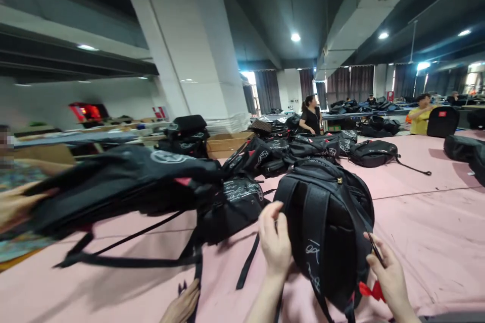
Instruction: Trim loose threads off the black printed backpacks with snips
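A black backpack with white lettering on a strap stands on the pink-covered table in front of me, its strap side toward me. My left hand is at its left edge, fingers partly curled and apart, gripping nothing visible. In my right hand, at the bag's right side, a slim dark tool is pinched; its exact kind is unclear. Something red hangs just below that hand. To my left, a co-worker's hands handle another black backpack, which is blurred and raised above the table.
Several black backpacks are heaped behind mine, and one lies farther right with a trailing strap. The pink table cover stretches right. A white pillar rises behind the heap. Other people are farther back.
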Available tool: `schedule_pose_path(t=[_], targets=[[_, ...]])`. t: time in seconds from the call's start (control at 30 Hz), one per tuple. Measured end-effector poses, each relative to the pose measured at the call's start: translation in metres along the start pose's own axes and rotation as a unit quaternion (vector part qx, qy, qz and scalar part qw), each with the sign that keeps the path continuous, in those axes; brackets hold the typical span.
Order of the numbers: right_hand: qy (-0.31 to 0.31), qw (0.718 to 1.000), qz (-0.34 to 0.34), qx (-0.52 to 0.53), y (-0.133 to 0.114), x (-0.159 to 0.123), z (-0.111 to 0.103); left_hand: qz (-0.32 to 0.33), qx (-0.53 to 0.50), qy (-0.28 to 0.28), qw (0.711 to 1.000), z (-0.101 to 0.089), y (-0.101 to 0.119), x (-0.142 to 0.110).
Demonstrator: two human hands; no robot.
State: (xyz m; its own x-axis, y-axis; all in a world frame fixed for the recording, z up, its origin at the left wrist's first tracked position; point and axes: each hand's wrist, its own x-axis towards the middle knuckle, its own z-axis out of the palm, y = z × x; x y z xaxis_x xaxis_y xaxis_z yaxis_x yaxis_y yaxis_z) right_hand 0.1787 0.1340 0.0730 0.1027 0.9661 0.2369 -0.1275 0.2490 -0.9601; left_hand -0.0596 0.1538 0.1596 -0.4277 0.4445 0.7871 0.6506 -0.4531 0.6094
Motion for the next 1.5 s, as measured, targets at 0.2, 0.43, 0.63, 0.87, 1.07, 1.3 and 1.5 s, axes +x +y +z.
schedule_pose_path(t=[0.2, 0.43, 0.63, 0.87, 1.07, 1.3, 1.5], targets=[[0.082, 0.987, -0.094, -0.106, 0.01, 0.023, 0.019, -0.164, -0.049, -0.117, 0.978, -0.002, -0.07, 0.023], [0.178, 0.971, -0.074, -0.142, 0.006, 0.087, -0.015, -0.19, -0.137, -0.239, 0.942, -0.007, -0.022, -0.043], [0.187, 0.967, -0.103, -0.14, -0.027, 0.088, -0.028, -0.047, -0.119, -0.31, 0.942, 0.006, 0.035, -0.067], [0.089, 0.954, -0.215, -0.188, -0.086, 0.064, 0.011, 0.04, -0.082, -0.304, 0.948, 0.063, 0.062, -0.072], [0.034, 0.918, -0.24, -0.315, -0.1, 0.048, 0.045, 0.095, -0.065, -0.309, 0.944, 0.062, 0.062, -0.087], [0.007, 0.949, -0.222, -0.225, -0.087, 0.044, 0.054, 0.156, -0.047, -0.032, 0.986, 0.017, 0.047, -0.079], [-0.032, 0.952, -0.212, -0.218, -0.09, 0.041, 0.055, 0.138, 0.01, -0.012, 0.99, 0.022, 0.041, -0.058]])
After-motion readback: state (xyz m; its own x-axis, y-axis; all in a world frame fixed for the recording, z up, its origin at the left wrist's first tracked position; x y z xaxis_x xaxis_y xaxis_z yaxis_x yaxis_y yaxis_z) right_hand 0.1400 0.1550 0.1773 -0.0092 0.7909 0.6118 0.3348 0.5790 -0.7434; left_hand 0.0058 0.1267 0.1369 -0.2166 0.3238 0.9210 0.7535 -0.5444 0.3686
